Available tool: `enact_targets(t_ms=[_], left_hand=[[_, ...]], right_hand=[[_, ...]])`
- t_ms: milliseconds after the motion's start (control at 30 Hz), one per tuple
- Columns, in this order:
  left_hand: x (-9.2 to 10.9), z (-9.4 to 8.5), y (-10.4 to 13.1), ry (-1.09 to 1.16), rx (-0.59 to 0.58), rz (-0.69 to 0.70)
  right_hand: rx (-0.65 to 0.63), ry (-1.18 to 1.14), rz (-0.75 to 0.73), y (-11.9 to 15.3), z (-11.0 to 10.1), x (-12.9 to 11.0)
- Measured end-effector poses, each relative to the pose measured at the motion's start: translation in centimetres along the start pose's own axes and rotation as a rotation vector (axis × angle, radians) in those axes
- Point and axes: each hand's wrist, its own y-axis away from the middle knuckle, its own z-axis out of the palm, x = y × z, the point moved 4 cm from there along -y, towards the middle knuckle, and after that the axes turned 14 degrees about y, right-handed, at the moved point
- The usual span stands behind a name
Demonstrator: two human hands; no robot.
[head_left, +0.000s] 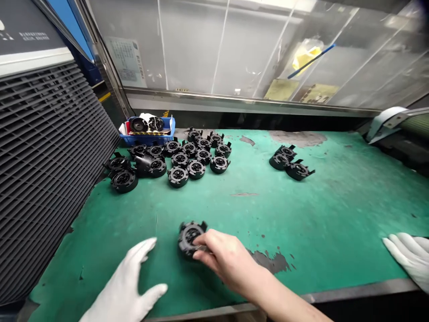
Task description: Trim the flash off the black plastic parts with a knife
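My left hand (125,284), in a white glove, is held low over the near left of the table. Its thumb and fingers are spread apart with nothing between them. My right hand (223,257) is bare and reaches in from the lower right. Its thumb and fingers pinch the right side of a round black plastic part (191,237) with upright tabs on its rim. The part is slightly blurred, and I cannot tell whether it touches the table. Several similar black parts (179,175) stand in a cluster farther back on the left.
Three more black parts (298,170) sit at the back right of the green tabletop (335,214). A blue bin (169,134) stands behind the cluster. Along the left is a black slatted panel (50,170). Another person's white-gloved hand (410,257) rests at the right edge.
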Motion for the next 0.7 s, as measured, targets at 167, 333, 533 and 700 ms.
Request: enact_targets(t_ms=[167, 333, 533, 700], left_hand=[[4.5, 6.4, -7.9, 0.164, -0.292, 0.048], [6.0, 7.0, -11.9, 0.460, -0.425, 0.270], [3.0, 5.6, -12.3, 0.348, -0.504, 0.321], [3.4, 5.3, -12.9, 0.279, -0.515, 0.370]], right_hand=[[0.182, -0.189, 0.239, 0.1, -1.4, 1.2], [0.154, -0.093, 0.441, 3.4, 0.8, 5.5], [0.202, -0.023, 0.515, 5.6, 1.8, 5.9], [0.392, 0.005, 0.601, 4.4, 0.5, 6.1]])
